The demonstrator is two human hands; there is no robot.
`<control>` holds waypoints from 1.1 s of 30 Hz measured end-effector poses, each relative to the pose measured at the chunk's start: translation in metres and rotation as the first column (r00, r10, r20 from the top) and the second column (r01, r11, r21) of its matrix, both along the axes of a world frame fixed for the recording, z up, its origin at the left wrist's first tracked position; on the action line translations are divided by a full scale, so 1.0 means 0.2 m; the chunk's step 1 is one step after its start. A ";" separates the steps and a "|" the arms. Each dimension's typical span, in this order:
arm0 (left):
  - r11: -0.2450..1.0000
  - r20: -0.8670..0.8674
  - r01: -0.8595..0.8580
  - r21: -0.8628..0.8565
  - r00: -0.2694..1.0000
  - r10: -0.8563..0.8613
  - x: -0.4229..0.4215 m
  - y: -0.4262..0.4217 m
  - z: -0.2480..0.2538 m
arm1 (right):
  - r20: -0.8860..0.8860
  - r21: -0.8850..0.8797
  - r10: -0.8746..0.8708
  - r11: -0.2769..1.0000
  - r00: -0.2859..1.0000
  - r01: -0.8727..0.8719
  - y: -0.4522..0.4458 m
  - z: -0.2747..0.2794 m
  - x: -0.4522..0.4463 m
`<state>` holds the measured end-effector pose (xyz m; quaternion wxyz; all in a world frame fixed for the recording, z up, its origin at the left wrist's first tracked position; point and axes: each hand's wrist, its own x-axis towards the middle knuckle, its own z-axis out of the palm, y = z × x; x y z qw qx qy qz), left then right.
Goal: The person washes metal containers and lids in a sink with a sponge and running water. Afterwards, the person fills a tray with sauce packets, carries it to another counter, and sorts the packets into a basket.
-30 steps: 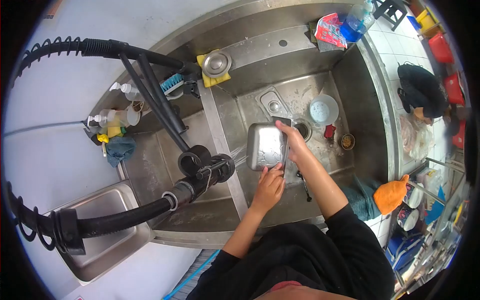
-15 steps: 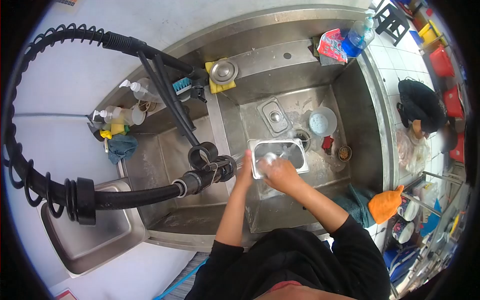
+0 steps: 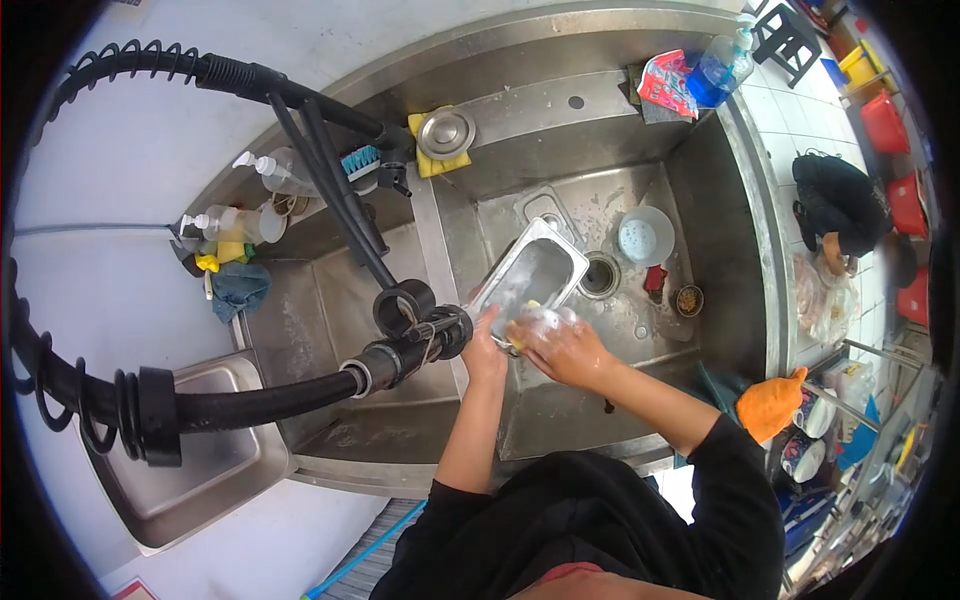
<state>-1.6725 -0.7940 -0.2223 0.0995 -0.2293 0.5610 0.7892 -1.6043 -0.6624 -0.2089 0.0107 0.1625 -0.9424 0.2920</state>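
A rectangular stainless-steel food pan (image 3: 548,258) is tilted over the right sink basin, its inside streaked with suds. My left hand (image 3: 484,352) grips the pan's near left edge. Closed around a foamy yellow sponge (image 3: 516,336), my right hand (image 3: 568,350) presses at the pan's near end; foam covers its fingers. Partly hidden behind the pan, a steel lid (image 3: 571,222) lies on the basin floor. Right of it are a white plastic bowl (image 3: 658,237) with bluish sudsy liquid, the drain (image 3: 598,275) and a small red object (image 3: 655,281).
A black spray hose (image 3: 400,350) hangs over the left basin. A round steel lid (image 3: 446,134) rests on a yellow cloth on the ledge. Blue liquid fills a pump bottle (image 3: 712,80) at the back right corner. An orange cloth (image 3: 768,406) drapes the right edge. Another person (image 3: 842,205) crouches at right.
The pan has turned from level to a slant, its far end swinging up and over the lid. My right hand has moved to its near end, and the sponge now shows.
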 end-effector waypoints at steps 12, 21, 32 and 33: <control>0.972 -0.288 0.017 -0.235 0.954 -0.086 0.09 0.03 0.03 | 0.211 0.390 -0.359 0.884 0.909 0.258 -0.28 -0.23 -0.32; 0.999 0.087 0.000 0.037 0.996 -0.003 0.17 -0.04 -0.02 | 0.456 0.288 0.129 0.915 0.881 -0.284 0.02 -0.04 -0.24; 0.967 -0.162 0.188 -0.171 0.963 -0.216 0.11 0.00 -0.03 | 0.357 0.001 -0.206 0.975 0.911 0.220 -0.18 -0.15 -0.08; 0.962 -0.151 0.207 -0.180 0.960 -0.235 0.10 -0.01 -0.03 | 0.467 -0.193 -0.153 0.943 0.871 0.270 -0.18 -0.13 -0.07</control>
